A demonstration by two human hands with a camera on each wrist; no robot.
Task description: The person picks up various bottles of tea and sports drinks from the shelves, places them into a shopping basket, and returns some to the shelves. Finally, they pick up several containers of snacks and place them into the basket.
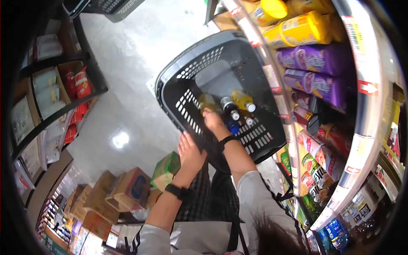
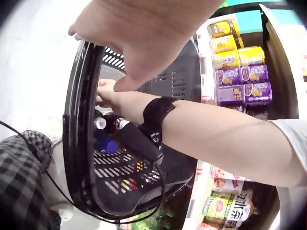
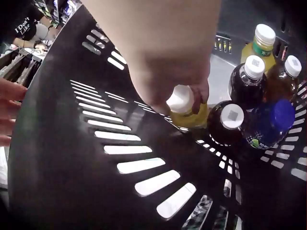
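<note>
A dark plastic shopping basket [image 1: 170,91] fills the middle of the head view, with several drink bottles standing inside at its near end. Reaching down into it, my right hand [image 1: 213,122] grips a white-capped bottle of yellow drink [image 3: 189,119] beside the slotted wall; the fingers partly hide that bottle. Close by stand dark bottles [image 3: 247,86] with white caps, a blue-capped bottle [image 3: 266,129] and another yellow bottle [image 3: 259,50]. My left hand [image 1: 190,152] rests on the basket's near rim, its fingers extended and thumb spread to the inner side.
At the right, a shelf holds yellow canisters [image 1: 295,30], purple packs [image 1: 314,80] and other packaged goods. Cardboard boxes [image 1: 131,187] stand on the floor at lower left. A rack with red packets [image 1: 81,83] is at far left, and another basket [image 1: 117,10] is at the top.
</note>
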